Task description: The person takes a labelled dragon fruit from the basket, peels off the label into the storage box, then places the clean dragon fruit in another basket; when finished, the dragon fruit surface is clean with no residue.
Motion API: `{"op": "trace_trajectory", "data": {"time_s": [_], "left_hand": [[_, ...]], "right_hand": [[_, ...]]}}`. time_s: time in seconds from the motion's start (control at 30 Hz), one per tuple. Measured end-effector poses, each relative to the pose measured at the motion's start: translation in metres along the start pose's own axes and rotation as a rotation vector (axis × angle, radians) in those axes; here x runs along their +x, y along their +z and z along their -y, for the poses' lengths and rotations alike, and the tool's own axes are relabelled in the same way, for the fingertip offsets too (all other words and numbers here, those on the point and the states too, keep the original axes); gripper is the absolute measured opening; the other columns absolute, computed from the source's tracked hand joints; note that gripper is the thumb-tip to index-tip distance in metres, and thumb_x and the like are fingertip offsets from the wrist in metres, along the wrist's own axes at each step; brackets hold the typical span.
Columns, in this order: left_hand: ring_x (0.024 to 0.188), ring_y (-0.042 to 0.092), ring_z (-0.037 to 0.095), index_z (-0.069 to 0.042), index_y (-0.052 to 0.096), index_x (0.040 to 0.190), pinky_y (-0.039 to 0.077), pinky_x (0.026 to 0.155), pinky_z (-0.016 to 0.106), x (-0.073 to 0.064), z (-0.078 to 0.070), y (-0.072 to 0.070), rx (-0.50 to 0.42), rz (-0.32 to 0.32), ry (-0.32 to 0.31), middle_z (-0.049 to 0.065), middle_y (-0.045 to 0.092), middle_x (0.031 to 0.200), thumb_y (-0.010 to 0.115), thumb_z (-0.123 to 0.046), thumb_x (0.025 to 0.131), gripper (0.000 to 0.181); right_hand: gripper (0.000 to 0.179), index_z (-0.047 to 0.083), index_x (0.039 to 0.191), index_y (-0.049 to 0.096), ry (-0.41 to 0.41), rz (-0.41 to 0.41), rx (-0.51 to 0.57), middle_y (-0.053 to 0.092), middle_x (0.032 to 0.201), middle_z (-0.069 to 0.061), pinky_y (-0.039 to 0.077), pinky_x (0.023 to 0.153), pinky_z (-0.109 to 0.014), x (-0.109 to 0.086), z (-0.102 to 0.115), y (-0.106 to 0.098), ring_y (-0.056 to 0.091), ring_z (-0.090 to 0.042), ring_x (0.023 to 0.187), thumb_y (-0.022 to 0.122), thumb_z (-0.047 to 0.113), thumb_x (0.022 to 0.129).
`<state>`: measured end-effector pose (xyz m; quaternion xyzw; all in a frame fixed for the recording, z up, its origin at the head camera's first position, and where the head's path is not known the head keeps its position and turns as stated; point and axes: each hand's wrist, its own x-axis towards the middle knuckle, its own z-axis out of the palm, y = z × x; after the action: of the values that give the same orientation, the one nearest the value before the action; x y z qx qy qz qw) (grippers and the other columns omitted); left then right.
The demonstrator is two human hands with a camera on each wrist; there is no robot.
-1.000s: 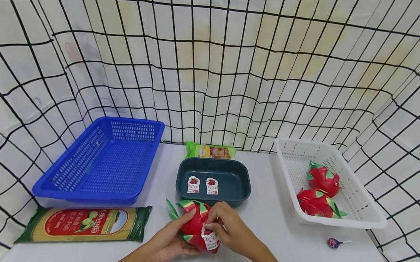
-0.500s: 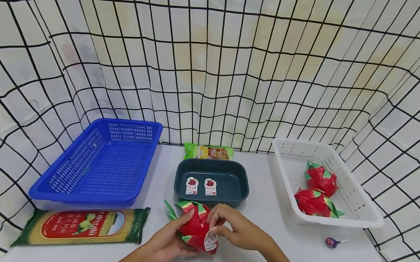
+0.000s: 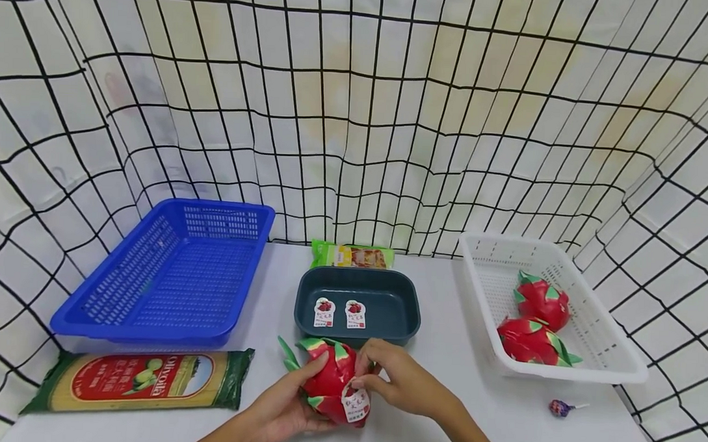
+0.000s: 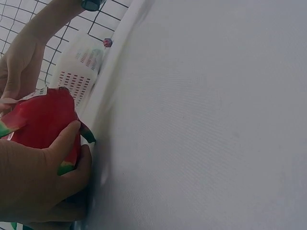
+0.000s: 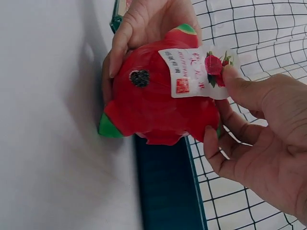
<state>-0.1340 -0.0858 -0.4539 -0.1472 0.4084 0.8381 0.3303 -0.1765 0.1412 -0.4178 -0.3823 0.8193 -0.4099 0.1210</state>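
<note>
A red dragon fruit [image 3: 329, 381] with green-tipped scales rests in my left hand [image 3: 283, 404], thumb on its upper side and fingers beneath. On its lower right side lies a white label sticker [image 3: 355, 403] with a printed fruit picture. My right hand [image 3: 403, 382] pinches the upper end of this sticker. In the right wrist view, the sticker's lettered end lies on the fruit [image 5: 158, 112], while the pictured end stands off under the thumb [image 5: 242, 88]. The left wrist view shows the left fingers [image 4: 67, 143] curled round the fruit.
Just beyond the hands, a dark teal tray [image 3: 388, 313] holds two similar stickers [image 3: 324, 313]. A blue basket [image 3: 170, 286] and a pasta bag [image 3: 143, 381] are at left. At right, a white basket [image 3: 583, 359] holds two dragon fruits [image 3: 541, 305]; a lollipop [image 3: 560, 408] lies nearby. A green snack packet [image 3: 353, 255] sits behind the tray.
My right fingertips shifted down over the sticker's upper end, then drew back a little up and right, showing more of it. My left hand and the dragon fruit stay nearly still.
</note>
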Motion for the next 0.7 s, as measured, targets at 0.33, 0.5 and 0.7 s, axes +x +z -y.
{"op": "trace_trajectory", "data": {"time_s": [0.33, 0.5, 0.7], "left_hand": [[0.135, 0.031, 0.051, -0.002, 0.004, 0.152, 0.043, 0.102, 0.063, 0.001, -0.001, 0.0, 0.01, -0.014, 0.009, 0.027, 0.025, 0.149, 0.06, -0.053, 0.092, 0.097], [0.135, 0.03, 0.05, -0.001, 0.004, 0.151, 0.043, 0.104, 0.061, 0.002, -0.001, -0.001, 0.012, -0.01, 0.004, 0.027, 0.026, 0.148, 0.06, -0.053, 0.092, 0.097], [0.136, 0.029, 0.05, -0.001, 0.003, 0.151, 0.043, 0.105, 0.06, 0.002, 0.002, -0.002, 0.009, 0.006, -0.007, 0.028, 0.024, 0.149, 0.061, -0.051, 0.092, 0.097]], "right_hand": [[0.014, 0.019, 0.089, 0.057, 0.071, 0.14, -0.043, 0.062, 0.107, 0.002, 0.052, 0.083, -0.014, -0.002, 0.018, -0.015, 0.052, -0.001, 0.101, 0.067, 0.028, 0.091], [0.013, 0.017, 0.089, 0.059, 0.08, 0.188, 0.0, 0.061, 0.114, 0.001, 0.052, 0.085, -0.016, -0.004, 0.021, -0.021, 0.051, -0.004, 0.108, 0.067, 0.026, 0.092], [0.016, 0.008, 0.093, 0.056, 0.047, 0.264, 0.249, 0.061, 0.124, -0.012, 0.055, 0.089, -0.023, -0.006, 0.011, -0.026, 0.055, -0.012, 0.115, 0.061, 0.023, 0.096]]}}
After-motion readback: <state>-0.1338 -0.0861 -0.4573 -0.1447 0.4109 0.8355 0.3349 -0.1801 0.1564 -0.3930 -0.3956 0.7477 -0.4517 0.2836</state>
